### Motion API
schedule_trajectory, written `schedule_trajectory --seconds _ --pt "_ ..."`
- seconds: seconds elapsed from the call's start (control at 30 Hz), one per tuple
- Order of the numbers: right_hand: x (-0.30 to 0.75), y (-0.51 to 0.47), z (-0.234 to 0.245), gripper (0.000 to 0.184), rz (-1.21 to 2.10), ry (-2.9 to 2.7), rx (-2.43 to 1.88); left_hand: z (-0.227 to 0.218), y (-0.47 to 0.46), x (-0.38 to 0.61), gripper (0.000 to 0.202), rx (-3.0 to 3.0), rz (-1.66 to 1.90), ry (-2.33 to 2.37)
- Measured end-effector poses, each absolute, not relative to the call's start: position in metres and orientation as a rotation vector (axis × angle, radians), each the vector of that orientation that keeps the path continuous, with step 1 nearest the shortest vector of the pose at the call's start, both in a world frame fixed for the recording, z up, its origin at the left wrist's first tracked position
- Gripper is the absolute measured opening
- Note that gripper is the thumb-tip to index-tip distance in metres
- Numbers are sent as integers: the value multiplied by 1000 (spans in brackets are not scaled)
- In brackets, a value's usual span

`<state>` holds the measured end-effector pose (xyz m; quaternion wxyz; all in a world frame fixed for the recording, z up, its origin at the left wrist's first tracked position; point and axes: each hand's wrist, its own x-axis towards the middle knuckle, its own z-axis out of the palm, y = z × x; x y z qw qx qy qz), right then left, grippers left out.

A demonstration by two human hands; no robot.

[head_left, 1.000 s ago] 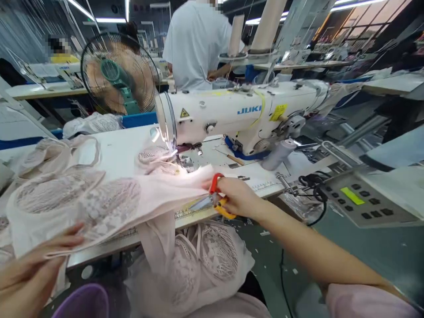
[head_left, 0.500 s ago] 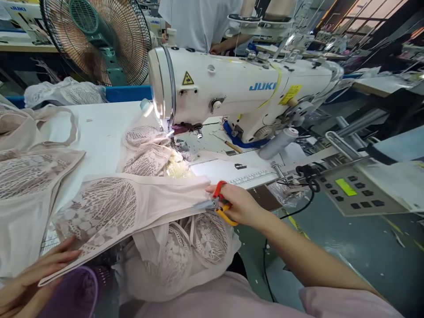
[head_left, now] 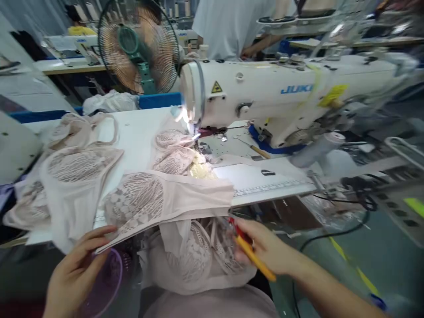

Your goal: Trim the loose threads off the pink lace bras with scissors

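Note:
My left hand (head_left: 81,265) pinches the near left corner of a folded beige lace bra (head_left: 142,198) that lies across the table's front edge. In my right hand (head_left: 265,247) is a pair of scissors with red and yellow handles (head_left: 253,256), blurred by motion, just below the bra's right end. Their blades are hard to make out. More lace bras (head_left: 185,265) rest on my lap under it. Another bra (head_left: 76,170) lies to the left on the table. Beige lace pieces (head_left: 175,159) sit at the sewing machine's needle.
A white sewing machine (head_left: 265,88) stands behind the work, with a grey thread cone (head_left: 319,148) and a wooden-handled tool (head_left: 260,151) nearby. A purple basket (head_left: 119,269) is below my left hand. A fan (head_left: 139,44) and a person in a light shirt (head_left: 220,28) are beyond.
The scissors have dropped away from the bra's right end, down toward my lap. My left hand still holds its corner. The whole view has shifted left.

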<state>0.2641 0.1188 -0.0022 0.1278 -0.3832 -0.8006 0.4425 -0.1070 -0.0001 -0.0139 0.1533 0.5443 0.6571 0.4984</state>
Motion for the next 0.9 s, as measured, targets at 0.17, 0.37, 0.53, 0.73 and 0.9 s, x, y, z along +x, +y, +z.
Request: schedule_trajectory --seconds 0.17,0.37,0.53,0.73,0.9 --pt "222 98 -2 48 1234 -2694 -899 -6 -3 -91 8 1672 1497 1785" --pt "173 94 35 48 951 -2963 -774 12 -4 -76 25 1989 1428 1779" --pt "158 92 49 62 913 -3062 -865 22 -4 -69 30 2223 1321 1779" --pt "154 89 55 58 835 -3132 -861 28 -4 -63 27 2351 1236 1793" --pt "151 79 53 55 663 -3063 -920 26 -10 -68 23 2461 1122 1869"
